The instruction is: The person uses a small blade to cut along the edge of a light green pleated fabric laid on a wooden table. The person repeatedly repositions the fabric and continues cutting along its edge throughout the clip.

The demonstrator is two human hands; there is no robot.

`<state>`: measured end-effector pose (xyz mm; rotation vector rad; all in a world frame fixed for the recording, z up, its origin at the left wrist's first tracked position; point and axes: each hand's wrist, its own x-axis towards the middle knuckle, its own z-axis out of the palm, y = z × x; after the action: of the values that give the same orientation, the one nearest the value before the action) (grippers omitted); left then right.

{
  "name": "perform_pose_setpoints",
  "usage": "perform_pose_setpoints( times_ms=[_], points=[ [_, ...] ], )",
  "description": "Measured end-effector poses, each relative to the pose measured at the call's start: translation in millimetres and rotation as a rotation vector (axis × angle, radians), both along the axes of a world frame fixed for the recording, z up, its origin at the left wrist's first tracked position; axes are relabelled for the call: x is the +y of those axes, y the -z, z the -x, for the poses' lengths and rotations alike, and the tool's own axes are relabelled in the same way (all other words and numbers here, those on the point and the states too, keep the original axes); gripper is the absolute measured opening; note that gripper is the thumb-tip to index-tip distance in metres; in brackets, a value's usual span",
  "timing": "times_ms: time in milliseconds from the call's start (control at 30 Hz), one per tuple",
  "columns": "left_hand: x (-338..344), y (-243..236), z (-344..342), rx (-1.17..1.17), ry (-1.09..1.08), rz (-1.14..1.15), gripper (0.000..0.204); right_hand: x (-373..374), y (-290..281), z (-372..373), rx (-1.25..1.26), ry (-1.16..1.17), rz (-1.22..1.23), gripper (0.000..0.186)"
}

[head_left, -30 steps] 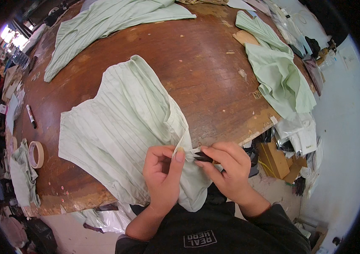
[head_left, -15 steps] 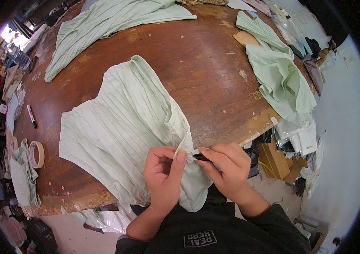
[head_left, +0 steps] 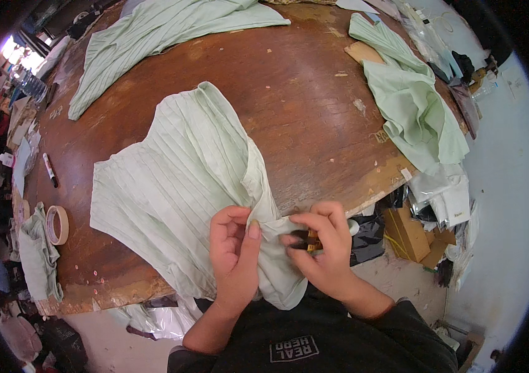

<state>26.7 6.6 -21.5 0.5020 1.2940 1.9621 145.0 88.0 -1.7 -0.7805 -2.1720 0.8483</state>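
Observation:
A pale green garment with pleats [head_left: 159, 168] lies partly on the wooden table, its near end hanging over the edge against me. My left hand [head_left: 234, 248] is closed, pinching the garment's edge between thumb and index finger. To its right, my right hand [head_left: 325, 248] is closed around small black and yellow thread snips [head_left: 305, 240], partly hidden by the fingers. A narrow bit of the garment's edge stretches from the left fingertips to the right index finger, which touches it.
On the brown table [head_left: 227, 68] lie other green garments, one at the back [head_left: 165, 31] and one at the right [head_left: 410, 99]. A marker [head_left: 49, 169], a tape roll [head_left: 57, 225] and folded cloth [head_left: 39, 255] are at the left. Below the right edge stands a cardboard box [head_left: 406, 233].
My right hand has tilted and moved slightly down, and the snips have come away from the pinched edge, sitting deeper in the hand. The edge between my hands is more spread out.

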Motion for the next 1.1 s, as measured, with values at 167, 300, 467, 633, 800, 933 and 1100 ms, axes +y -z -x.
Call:
perform_pose_setpoints(
  times_ms=[167, 300, 467, 633, 800, 933, 1100],
  points=[
    [-7, 0, 6, -0.068, 0.012, -0.036, 0.021, 4, 20, 3, 0.109, -0.174, -0.058, 0.037],
    [-6, -7, 24, -0.105, 0.285, 0.135, 0.010, 3, 25, 5, 0.152, -0.263, -0.195, 0.037],
    [8, -11, 41, 0.226, 0.359, 0.284, 0.020, 13, 20, 5, 0.236, -0.219, -0.407, 0.025],
    [26, -37, 22, -0.162, 0.038, -0.119, 0.020, 31, -8, 13, 0.294, -0.170, -0.583, 0.018],
    [23, -29, 16, -0.278, -0.002, -0.159, 0.024, 30, 5, 15, 0.239, -0.148, -0.581, 0.019],
    [18, -19, 10, -0.308, 0.070, -0.034, 0.021, 22, 22, 11, 0.200, -0.135, -0.558, 0.020],
    [14, -13, 9, -0.328, 0.072, -0.063, 0.022, 19, 21, 8, 0.141, -0.171, -0.560, 0.025]
  ],
)
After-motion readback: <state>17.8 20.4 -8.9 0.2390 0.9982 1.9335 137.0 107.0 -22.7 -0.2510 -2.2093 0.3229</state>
